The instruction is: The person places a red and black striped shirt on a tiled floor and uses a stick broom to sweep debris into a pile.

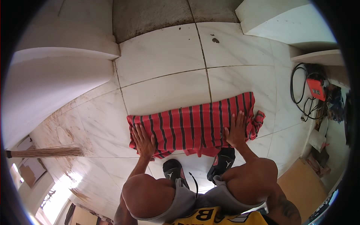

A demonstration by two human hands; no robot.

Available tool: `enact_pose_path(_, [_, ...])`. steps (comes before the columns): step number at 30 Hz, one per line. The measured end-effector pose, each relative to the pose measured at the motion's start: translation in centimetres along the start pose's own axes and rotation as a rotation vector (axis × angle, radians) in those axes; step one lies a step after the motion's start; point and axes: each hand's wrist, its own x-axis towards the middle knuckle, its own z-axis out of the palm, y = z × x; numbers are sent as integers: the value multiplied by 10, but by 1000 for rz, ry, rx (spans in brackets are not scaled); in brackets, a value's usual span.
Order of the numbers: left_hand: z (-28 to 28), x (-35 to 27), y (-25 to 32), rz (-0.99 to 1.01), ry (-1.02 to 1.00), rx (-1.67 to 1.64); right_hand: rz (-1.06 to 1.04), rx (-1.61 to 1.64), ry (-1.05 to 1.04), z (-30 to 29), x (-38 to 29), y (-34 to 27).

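Observation:
A red cloth garment with dark stripes [180, 126] lies folded into a long band on the tiled floor, in front of my shoes. My left hand [144, 140] rests palm down on its left end, fingers spread a little. Near the right end, my right hand [236, 130] lies flat on the fabric. A bunched part of the cloth sticks out beyond that end, and loose folds show along the edge nearest me. Neither hand grips the cloth.
A stick broom [47, 151] lies at the left. On the right are a red device [316, 88] with black cables [294, 84], plastic bags [317, 140] and a tan board [302, 180]. White walls flank the floor [163, 84]; black shoes [222, 163] stand close to the cloth.

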Motion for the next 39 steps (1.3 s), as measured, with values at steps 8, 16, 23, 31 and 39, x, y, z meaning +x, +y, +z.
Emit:
enact_pose_path(8, [8, -26, 21, -163, -50, -75, 97, 2, 89, 18, -9, 16])
enact_pose_path(16, [-18, 134, 23, 25, 96, -15, 127, -96, 240, -8, 122, 51])
enact_pose_path(23, [-36, 221, 18, 71, 255, 140, 73, -114, 241, -49, 239, 47])
enact_pose_path(31, [-106, 286, -2, 67, -4, 28, 214, -78, 250, -107, 294, 101])
enact_pose_path(39, [-105, 293, -23, 13, 75, -113, 316, 21, 161, -139, 293, 148])
